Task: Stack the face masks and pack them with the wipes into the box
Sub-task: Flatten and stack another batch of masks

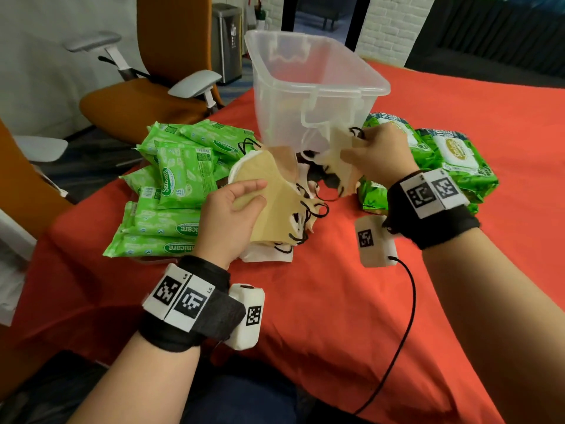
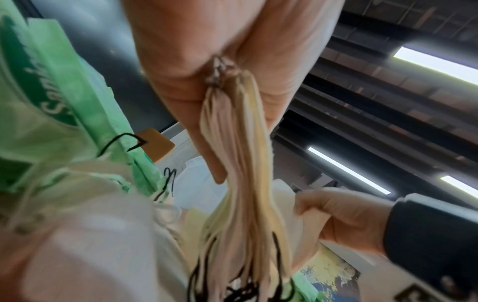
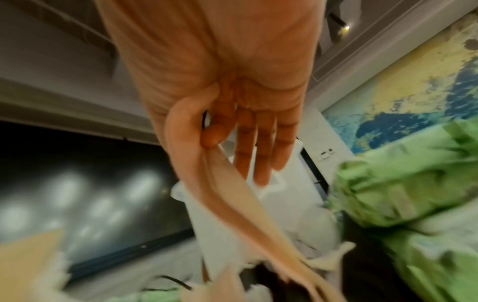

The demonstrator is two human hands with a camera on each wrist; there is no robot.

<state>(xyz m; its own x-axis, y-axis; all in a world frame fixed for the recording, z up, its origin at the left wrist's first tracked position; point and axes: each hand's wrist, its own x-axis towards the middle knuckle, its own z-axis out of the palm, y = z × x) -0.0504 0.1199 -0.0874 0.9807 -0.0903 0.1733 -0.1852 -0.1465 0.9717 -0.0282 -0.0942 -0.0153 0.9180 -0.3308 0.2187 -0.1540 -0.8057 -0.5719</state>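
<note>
My left hand (image 1: 237, 206) grips a stack of beige face masks (image 1: 275, 203) with black ear loops, held just above the red table; the left wrist view shows the stack (image 2: 243, 163) edge-on, pinched between thumb and fingers. My right hand (image 1: 371, 154) pinches a single cream mask (image 1: 334, 151) lifted from the loose mask pile (image 1: 318, 179) in front of the clear plastic box (image 1: 308, 87). In the right wrist view the mask (image 3: 232, 196) hangs between thumb and forefinger, the other fingers straight. Green wipe packs (image 1: 174, 191) lie left of the masks, larger packs (image 1: 443, 157) right.
The red tablecloth (image 1: 336, 301) covers the table, bare toward me. An orange office chair (image 1: 159, 81) stands beyond the table's left corner. A black cable (image 1: 406, 316) trails from my right wrist camera across the cloth. White masks (image 1: 266, 255) lie under the left stack.
</note>
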